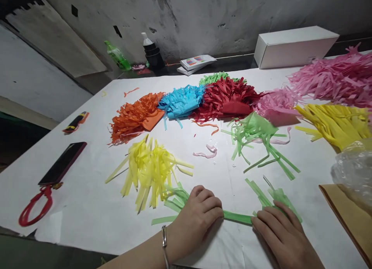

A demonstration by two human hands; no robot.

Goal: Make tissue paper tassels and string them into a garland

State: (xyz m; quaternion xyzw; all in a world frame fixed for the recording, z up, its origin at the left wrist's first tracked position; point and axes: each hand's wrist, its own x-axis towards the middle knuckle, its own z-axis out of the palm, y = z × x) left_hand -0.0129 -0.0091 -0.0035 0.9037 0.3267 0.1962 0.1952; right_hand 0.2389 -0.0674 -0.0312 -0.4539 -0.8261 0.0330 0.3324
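Observation:
A green tissue paper fringe (237,218) lies across the near part of the table, its middle a narrow folded band and its cut strips spreading out at both ends. My left hand (200,213), with a metal bracelet at the wrist, is closed on the band's left side. On the right side my right hand (280,232) presses its fingers onto the same piece; the fingertips are partly hidden. Beyond the left hand rests a yellow paper tassel (149,164). Another green tassel (255,131) lies farther back, to the right.
Behind are fringed bundles in orange (135,116), blue (183,100), red (229,98) and pink (334,77), with a yellow bundle (337,124) at right. A phone (62,163) and box cutter (76,122) lie left. A white box (293,48) stands by the wall; clear plastic (353,168) lies right.

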